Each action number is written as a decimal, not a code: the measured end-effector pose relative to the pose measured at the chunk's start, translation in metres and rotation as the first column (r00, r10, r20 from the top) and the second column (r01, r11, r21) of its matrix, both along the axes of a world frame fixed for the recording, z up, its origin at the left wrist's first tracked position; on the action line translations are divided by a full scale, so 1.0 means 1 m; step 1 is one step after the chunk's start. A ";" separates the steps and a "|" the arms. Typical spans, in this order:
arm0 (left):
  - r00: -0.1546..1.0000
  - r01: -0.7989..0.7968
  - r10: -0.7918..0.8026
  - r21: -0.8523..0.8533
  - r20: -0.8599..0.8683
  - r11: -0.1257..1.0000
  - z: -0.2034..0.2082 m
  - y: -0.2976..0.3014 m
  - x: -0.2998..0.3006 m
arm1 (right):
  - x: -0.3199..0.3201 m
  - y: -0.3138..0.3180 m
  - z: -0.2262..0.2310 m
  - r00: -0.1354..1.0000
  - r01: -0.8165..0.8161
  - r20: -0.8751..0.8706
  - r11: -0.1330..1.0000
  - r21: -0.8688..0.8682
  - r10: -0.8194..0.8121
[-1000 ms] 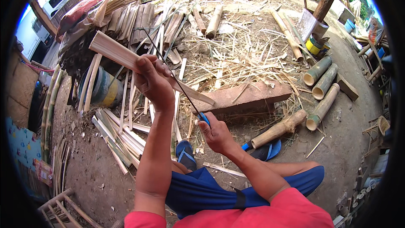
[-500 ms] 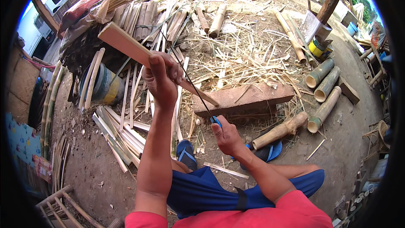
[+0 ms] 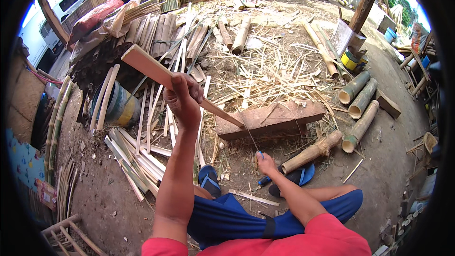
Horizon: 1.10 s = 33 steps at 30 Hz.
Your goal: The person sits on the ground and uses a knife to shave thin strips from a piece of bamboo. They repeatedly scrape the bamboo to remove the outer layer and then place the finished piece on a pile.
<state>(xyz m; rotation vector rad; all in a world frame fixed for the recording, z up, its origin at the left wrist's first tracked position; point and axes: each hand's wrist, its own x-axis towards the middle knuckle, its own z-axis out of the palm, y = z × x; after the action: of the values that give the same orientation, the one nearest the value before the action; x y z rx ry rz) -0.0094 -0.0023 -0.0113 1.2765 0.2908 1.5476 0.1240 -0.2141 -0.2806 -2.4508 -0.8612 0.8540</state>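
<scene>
My left hand point(image 3: 184, 96) is closed around a flat bamboo slat point(image 3: 148, 66). The slat slants down to the right, its lower end against the top of a reddish-brown wooden block point(image 3: 279, 118). In my right hand point(image 3: 267, 164) is a long, thin-bladed knife point(image 3: 250, 133), blue showing at its handle. The blade points up and away, its far part close to the slat's lower end. Whether blade and slat touch I cannot tell.
Split bamboo strips point(image 3: 135, 156) lie at left beside a bucket point(image 3: 124, 106). Shavings point(image 3: 284, 83) cover the ground past the block. At right are cut bamboo tubes point(image 3: 362, 125); a bamboo piece point(image 3: 313, 151) lies by my sandaled foot point(image 3: 303, 175).
My right hand has moved down and to the right, bringing the knife from across the slat's middle to near its lower end. My left hand and the slat have shifted slightly down and right.
</scene>
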 end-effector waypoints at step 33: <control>0.995 0.074 -0.067 0.083 -0.080 0.994 -0.005 0.016 0.007 | 0.003 0.038 0.005 0.991 0.040 -0.128 0.998 -0.041 -0.044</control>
<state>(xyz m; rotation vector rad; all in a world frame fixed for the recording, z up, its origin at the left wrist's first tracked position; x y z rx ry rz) -0.0029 0.0139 -0.0164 1.4014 0.2283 1.4661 0.1270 -0.1765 -0.2752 -2.4072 -0.7511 1.0098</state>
